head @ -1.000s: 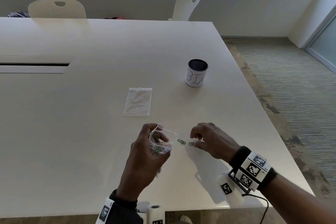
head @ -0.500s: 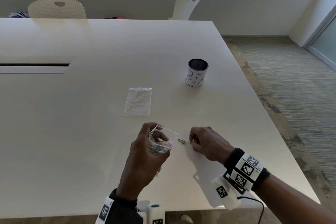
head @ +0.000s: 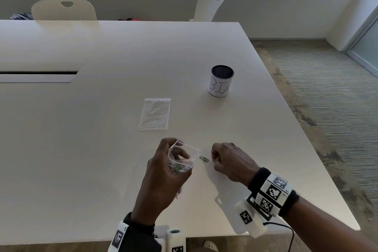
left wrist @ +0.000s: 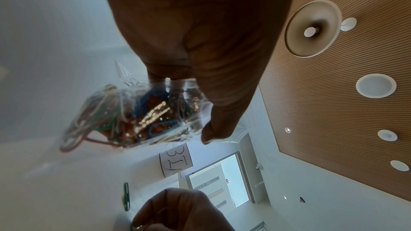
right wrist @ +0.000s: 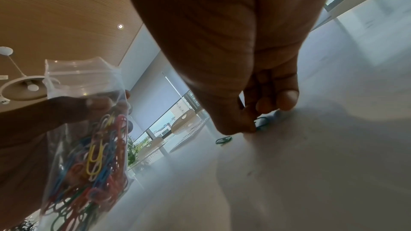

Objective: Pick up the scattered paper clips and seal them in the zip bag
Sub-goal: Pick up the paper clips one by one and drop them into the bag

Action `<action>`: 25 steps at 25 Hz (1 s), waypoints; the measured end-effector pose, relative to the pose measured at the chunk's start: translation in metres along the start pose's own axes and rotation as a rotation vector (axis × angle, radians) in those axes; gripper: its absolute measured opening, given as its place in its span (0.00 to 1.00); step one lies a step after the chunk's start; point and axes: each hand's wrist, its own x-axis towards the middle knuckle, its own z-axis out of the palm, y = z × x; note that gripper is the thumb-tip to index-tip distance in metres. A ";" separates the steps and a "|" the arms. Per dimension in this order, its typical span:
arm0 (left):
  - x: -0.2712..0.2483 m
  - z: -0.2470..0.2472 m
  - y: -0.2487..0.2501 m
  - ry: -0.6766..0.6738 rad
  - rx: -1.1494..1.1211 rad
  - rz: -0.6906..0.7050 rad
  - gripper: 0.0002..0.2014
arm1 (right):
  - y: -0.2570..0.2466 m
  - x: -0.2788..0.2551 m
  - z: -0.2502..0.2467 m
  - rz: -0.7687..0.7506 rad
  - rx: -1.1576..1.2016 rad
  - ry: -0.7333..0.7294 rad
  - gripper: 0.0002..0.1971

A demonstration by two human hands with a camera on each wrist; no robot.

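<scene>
Clear plastic zip bag (head: 181,160) held upright above the table (head: 81,149) by the left hand (head: 163,178), fingers curled round its lower half. Bag mouth is open, pulled into a rounded loop. Contents: a dense tangle of coloured paper clips (right wrist: 95,157), red, blue, yellow and green, filling the bottom part.

Right hand (head: 229,161) sits just right of the bag, knuckles up, fingertips (right wrist: 286,101) down at the table surface; thumb and fingers pinch a dark green clip (right wrist: 262,123) there. One more green clip (head: 204,158) lies loose on the table between the two hands, touching neither.

Second zip bag (head: 154,113) lies flat on the table farther out, beyond the hands; top strip looks closed, contents not discernible.

Mesh cup (head: 221,81), paper label handwritten "BIN", stands upright farther out and to the right. Interior dark; contents cannot be told.
</scene>
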 end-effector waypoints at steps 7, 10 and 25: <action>0.000 0.003 -0.003 0.010 0.032 0.019 0.23 | -0.031 -0.030 -0.038 -0.223 0.433 0.316 0.07; 0.002 0.005 -0.001 0.004 0.052 0.033 0.22 | -0.062 -0.041 -0.053 -0.372 0.610 0.420 0.06; 0.004 0.005 0.002 0.010 0.027 0.029 0.23 | -0.023 0.010 0.000 -0.129 0.013 0.078 0.04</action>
